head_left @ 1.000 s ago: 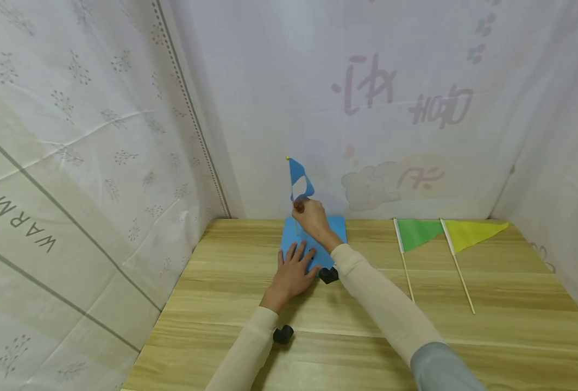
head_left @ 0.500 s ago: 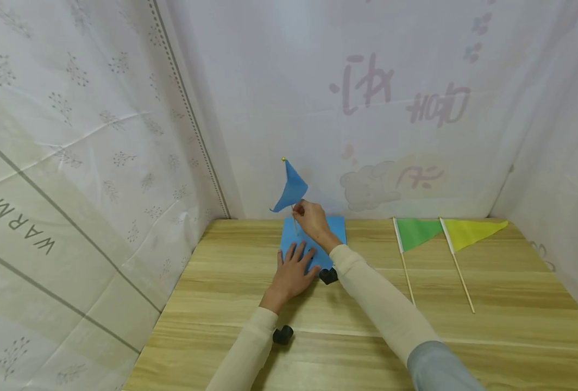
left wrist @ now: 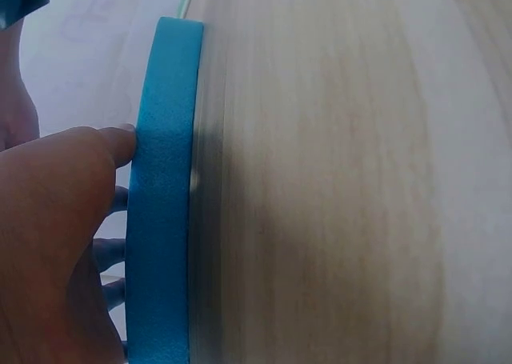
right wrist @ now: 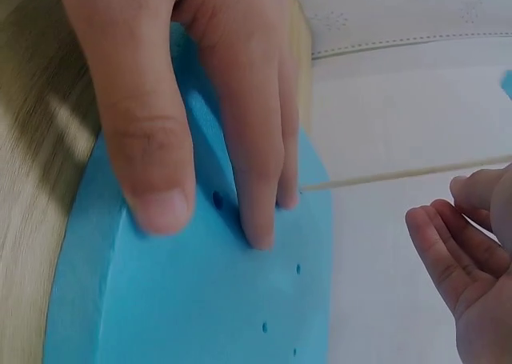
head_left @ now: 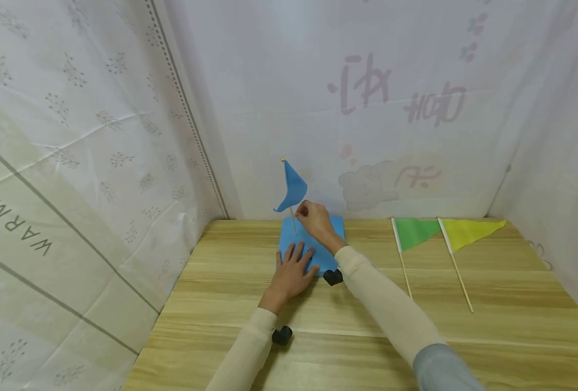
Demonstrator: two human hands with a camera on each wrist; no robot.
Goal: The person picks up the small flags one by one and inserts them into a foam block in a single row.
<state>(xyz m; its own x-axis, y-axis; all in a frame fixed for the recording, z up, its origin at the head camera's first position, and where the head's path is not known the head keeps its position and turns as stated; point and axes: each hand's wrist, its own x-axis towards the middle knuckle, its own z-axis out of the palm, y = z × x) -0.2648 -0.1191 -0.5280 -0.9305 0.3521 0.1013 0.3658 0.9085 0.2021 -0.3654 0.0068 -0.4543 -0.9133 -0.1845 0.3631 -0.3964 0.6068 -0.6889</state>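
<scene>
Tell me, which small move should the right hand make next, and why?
Probably the right hand's grip should move toward the green flag, because it looks free of the blue flag, whose stick stands in the blue block, while the green flag lies on the table.

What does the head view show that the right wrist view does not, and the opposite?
Only the head view shows the green flag and yellow flag lying on the table, and the yellow tip above the blue flag.

Only the right wrist view clearly shows three small holes in the blue block and the inner side of the right hand.

Both show the left hand on the block and the stick rising from it, apart from the right hand.
</scene>
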